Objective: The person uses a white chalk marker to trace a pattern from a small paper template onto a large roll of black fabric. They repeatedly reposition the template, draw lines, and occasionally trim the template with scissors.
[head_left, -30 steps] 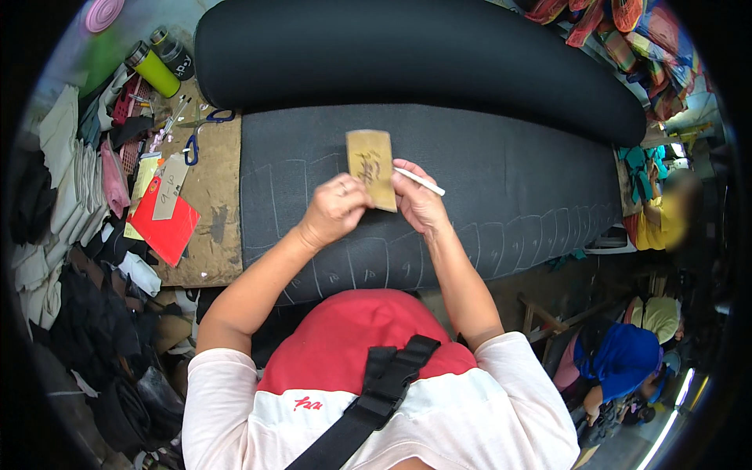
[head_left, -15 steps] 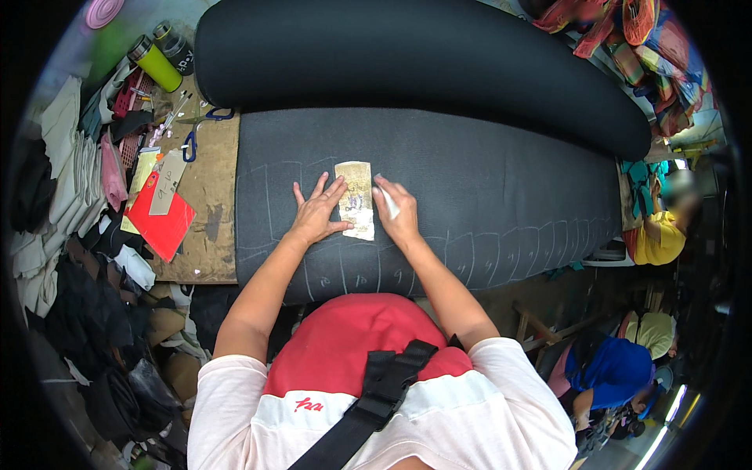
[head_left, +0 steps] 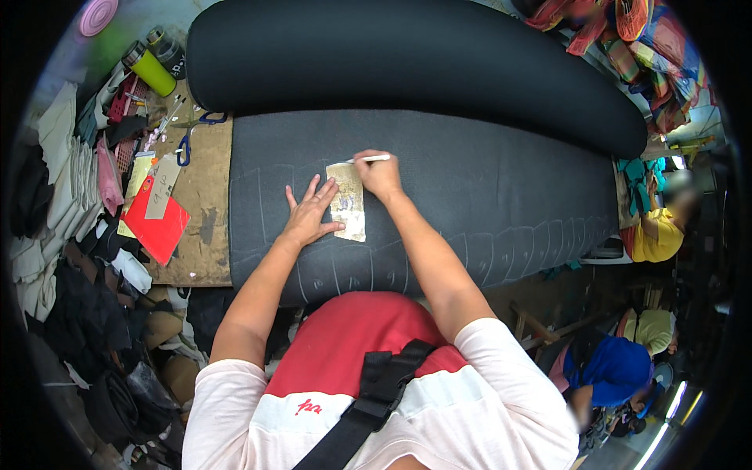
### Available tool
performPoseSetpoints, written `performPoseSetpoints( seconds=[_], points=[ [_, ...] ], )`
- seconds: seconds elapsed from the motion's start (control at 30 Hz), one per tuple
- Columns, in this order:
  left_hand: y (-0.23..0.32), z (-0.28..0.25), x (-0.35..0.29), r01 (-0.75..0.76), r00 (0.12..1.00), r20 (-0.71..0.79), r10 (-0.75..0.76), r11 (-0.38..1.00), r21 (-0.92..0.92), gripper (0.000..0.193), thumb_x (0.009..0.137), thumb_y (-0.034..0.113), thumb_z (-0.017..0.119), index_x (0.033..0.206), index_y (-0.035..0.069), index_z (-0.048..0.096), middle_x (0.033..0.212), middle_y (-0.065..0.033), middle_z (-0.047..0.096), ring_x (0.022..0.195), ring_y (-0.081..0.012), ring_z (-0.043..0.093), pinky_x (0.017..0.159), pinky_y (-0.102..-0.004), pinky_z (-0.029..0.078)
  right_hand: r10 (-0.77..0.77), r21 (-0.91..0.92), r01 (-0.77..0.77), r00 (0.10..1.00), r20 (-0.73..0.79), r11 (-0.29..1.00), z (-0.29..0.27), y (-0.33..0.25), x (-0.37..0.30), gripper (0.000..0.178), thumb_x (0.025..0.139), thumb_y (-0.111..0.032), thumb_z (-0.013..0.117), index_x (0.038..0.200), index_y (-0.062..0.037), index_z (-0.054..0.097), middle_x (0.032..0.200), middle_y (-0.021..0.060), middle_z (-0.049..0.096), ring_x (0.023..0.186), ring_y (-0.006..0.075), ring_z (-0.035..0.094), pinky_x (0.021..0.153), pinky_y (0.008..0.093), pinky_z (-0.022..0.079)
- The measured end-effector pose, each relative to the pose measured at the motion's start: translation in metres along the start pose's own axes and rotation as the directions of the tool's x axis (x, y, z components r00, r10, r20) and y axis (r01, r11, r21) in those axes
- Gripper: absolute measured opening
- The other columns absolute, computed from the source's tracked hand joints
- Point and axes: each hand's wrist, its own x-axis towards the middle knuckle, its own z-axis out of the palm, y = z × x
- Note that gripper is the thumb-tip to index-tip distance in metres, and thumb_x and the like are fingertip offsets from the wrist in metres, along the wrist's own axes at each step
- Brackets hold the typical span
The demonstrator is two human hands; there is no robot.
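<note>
A pale, worn rectangular template (head_left: 348,213) with handwriting lies on dark grey fabric (head_left: 486,172). My left hand (head_left: 308,219) rests flat with fingers spread, its fingertips and thumb on the template's left side. A slim white marking pen (head_left: 377,158) is held in my right hand (head_left: 379,180), its tip pointing left at the template's far edge. Pale outlines of similar shapes run across the fabric on both sides of the template, and a row of them with small marks follows its near edge.
A thick black fabric roll (head_left: 407,63) lies along the far side. On the wooden table (head_left: 210,243) at left are blue-handled scissors (head_left: 185,147), a red card (head_left: 160,227) and a green bottle (head_left: 150,69). Folded cloth (head_left: 66,157) is stacked farther left. Other people sit at right.
My right hand has moved from the template's right side up to its far edge, and the pen now points left. My left hand keeps its place on the template.
</note>
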Motion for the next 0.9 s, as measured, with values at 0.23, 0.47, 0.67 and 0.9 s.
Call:
performPoseSetpoints(
  seconds=[0.23,0.47,0.67,0.9],
  points=[
    [-0.001,0.003,0.0,-0.003,1.0,0.01,0.002,1.0,0.024,0.094,0.068,0.05,0.071,0.145,0.017,0.026,0.152,-0.0005,0.022,0.142,-0.0239,0.009,0.103,-0.0688,-0.005,-0.067,-0.023,0.065,0.995,-0.076,0.998,-0.01,0.01,-0.015,0.013,0.079,-0.011,0.06,0.083,-0.001,0.066,0.072,0.0207,0.064,0.069,0.0339,0.065,0.063,0.0388,0.051],
    [-0.001,0.001,0.002,-0.015,1.0,0.012,0.014,0.999,0.033,0.096,0.068,0.05,0.071,0.145,0.016,0.025,0.152,-0.0006,0.021,0.142,-0.0239,0.009,0.104,-0.0685,-0.005,-0.165,-0.272,0.226,0.959,0.23,0.935,-0.033,-0.005,-0.103,0.015,0.079,-0.015,0.059,0.078,-0.0003,0.059,0.078,0.0216,0.063,0.073,0.0391,0.062,0.067,0.0471,0.05],
    [0.005,-0.004,0.001,0.019,0.999,0.026,-0.019,1.0,0.022,0.097,0.065,0.049,0.074,0.144,0.017,0.027,0.151,0.001,0.022,0.142,-0.0221,0.01,0.105,-0.0682,-0.005,-0.166,0.116,0.133,0.925,0.343,0.984,-0.021,-0.01,-0.139,0.018,0.079,-0.02,0.063,0.087,-0.0047,0.067,0.07,0.0193,0.063,0.067,0.0356,0.063,0.063,0.0423,0.05],
    [0.025,-0.025,0.013,0.107,0.992,0.058,-0.111,0.991,0.081,0.082,0.059,0.036,0.082,0.129,0.012,0.046,0.149,-0.0102,0.025,0.141,-0.0253,0.012,0.105,-0.069,0.008,0.028,-0.271,0.042,0.968,0.248,0.962,-0.045,-0.006,-0.146,0.016,0.08,-0.019,0.062,0.089,-0.0074,0.067,0.069,0.0201,0.062,0.068,0.037,0.062,0.062,0.0433,0.05]
  ],
)
